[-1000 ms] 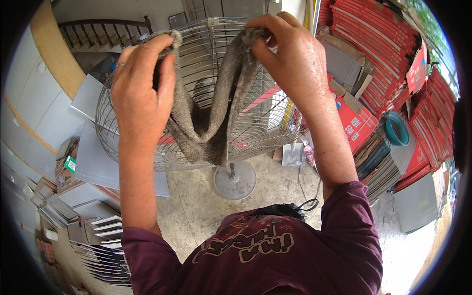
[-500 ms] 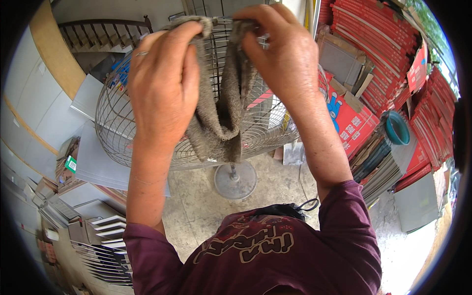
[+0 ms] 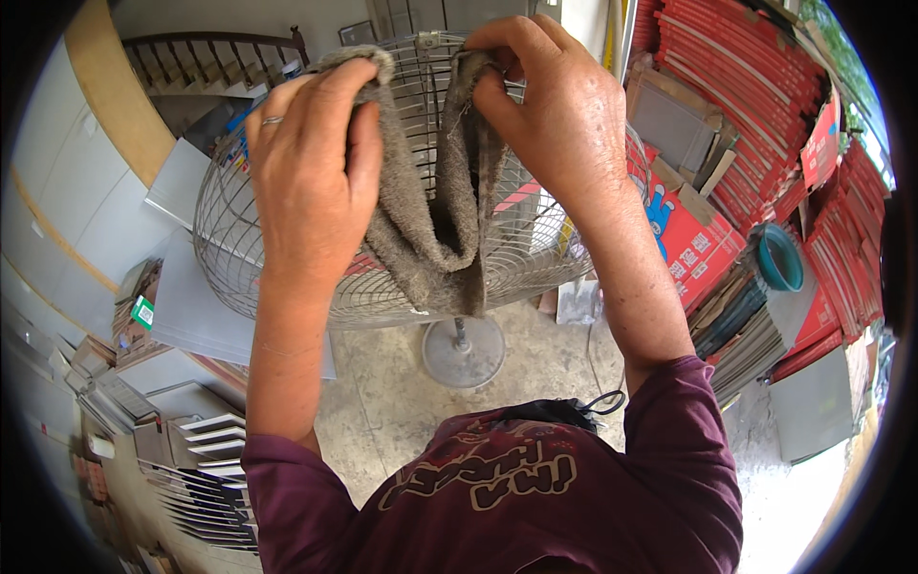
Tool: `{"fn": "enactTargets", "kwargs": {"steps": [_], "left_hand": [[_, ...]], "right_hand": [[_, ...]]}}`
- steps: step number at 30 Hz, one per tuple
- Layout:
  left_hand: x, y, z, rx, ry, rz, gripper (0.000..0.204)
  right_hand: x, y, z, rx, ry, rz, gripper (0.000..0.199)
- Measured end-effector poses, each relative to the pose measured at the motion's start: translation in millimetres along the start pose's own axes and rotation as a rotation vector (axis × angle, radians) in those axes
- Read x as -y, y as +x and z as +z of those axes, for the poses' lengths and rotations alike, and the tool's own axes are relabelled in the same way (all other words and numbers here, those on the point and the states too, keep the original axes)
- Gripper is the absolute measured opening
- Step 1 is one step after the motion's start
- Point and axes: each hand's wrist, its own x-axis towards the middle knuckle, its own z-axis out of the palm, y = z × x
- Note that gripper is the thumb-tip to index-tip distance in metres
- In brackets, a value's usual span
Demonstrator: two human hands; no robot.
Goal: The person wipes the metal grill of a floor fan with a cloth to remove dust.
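Note:
A grey-brown, worn cloth (image 3: 421, 225) hangs in a U shape between my two hands. My left hand (image 3: 311, 182) grips one end, fingers curled over it. The other end is pinched between the thumb and fingers of my right hand (image 3: 555, 105). Behind the cloth is the wide wire cage of a fan guard (image 3: 239, 249), standing over a round grey base (image 3: 464, 354) on the floor. The cloth's lower fold lies in front of the lower part of the guard; whether it touches the wires I cannot tell.
Flattened red cartons (image 3: 736, 86) are stacked high on the right, with a teal bucket (image 3: 779, 258) beside them. Pale panels (image 3: 191, 306) lean at the left. A metal rack (image 3: 196, 493) stands lower left. Behind is a staircase railing (image 3: 210, 57). A cord runs across the concrete floor.
Both hands still hold the cloth. My left hand has shifted slightly left and the gap between the hands is a little wider, spreading the cloth's upper ends apart.

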Motion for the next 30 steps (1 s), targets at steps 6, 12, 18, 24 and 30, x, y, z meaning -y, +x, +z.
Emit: {"fn": "enactTargets", "kwargs": {"steps": [6, 12, 18, 24, 30], "left_hand": [[6.7, -12.3, -17.3, -0.009, 0.035, -0.109, 0.033], [17.5, -26.8, -26.3, -0.029, 0.078, -0.237, 0.031], [21.2, -39.7, -34.7, -0.089, 0.058, -0.361, 0.031], [18.6, -40.2, -36.1, -0.117, 0.016, -0.389, 0.032], [-6.2, -16.2, -5.6, -0.099, 0.0, -0.183, 0.034]], "right_hand": [[-7.1, -3.7, -8.2, 0.042, -0.022, 0.079, 0.017], [-29.7, -16.6, -19.8, 0.081, -0.061, 0.23, 0.019], [-50.2, -36.1, -30.1, 0.075, -0.07, 0.406, 0.021], [-62.4, -43.0, -32.7, -0.008, 0.118, 0.513, 0.021], [-33.0, -19.3, -18.1, -0.17, -0.01, 0.254, 0.014]]}}
